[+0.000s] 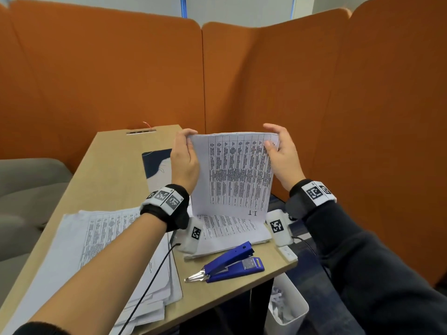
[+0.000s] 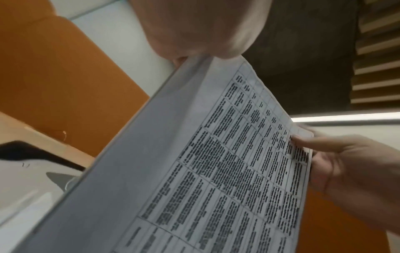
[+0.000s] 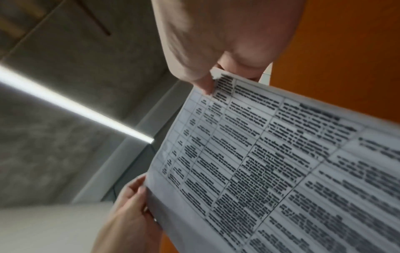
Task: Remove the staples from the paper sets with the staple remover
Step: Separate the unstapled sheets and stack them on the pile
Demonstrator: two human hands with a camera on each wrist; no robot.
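I hold one printed paper set upright above the table, its table of text facing me. My left hand pinches its top left corner and my right hand pinches its top right corner, thumb on the front. The left wrist view shows the left hand on the sheet's edge, and the right thumb on the far corner. In the right wrist view the right hand pinches a slightly torn corner of the paper. The blue staple remover lies untouched near the table's front edge, metal tip pointing left.
A loose stack of printed sheets covers the table's left front. Another stack lies under the held set. A white bin with crumpled paper stands below the table's right corner. Orange partitions enclose the wooden table.
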